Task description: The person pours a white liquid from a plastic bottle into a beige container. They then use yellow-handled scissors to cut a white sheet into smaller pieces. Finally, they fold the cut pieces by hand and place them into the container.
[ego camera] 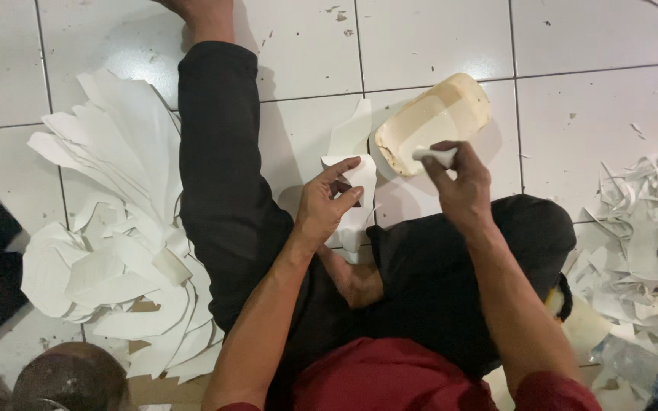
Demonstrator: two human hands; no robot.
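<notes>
A stack of cut paper pieces (116, 228) is spread on the tiled floor (436, 38) to the left of the outstretched leg (218, 175), and a heap of paper scraps (641, 236) is piled at the far right. A tub (436, 122) is set on the floor ahead of the knees, just right of the paper piece (356, 194) pinched in the left hand (325, 202), while the right hand (458, 183) is held at the tub's near edge.

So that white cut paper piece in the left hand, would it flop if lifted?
Probably. The white cut paper piece looks thin and already curls around the left hand, so it likely bends easily. It seems very light, like the fanned white paper stack on the tiled floor, and may tear if tugged.
</notes>
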